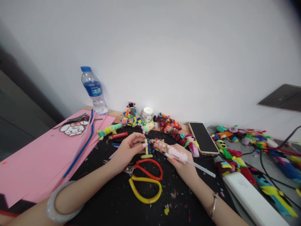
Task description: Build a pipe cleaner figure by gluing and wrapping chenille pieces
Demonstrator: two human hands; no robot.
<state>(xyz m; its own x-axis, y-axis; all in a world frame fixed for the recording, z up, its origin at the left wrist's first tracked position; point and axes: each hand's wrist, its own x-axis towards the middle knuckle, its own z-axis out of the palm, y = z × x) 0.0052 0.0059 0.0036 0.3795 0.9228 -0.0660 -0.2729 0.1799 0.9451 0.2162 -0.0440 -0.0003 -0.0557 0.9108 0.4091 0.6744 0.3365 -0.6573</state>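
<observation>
Centrally on the counter [113,204], a small pipe-cleaner piece [147,148] is pinched by the left hand [128,149], while a pink glue gun [170,151] is gripped by the right hand [182,164], its tip just beside the piece, behind the scissors [145,179].

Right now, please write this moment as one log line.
left hand: holds pipe-cleaner piece | right hand: grips glue gun | scissors: on mat

Both forearms reach forward over the desk, converging. The left hand [128,147] curls with fingertips pinched together; the right hand [182,161] is closed in a grip, thumb on top.
</observation>
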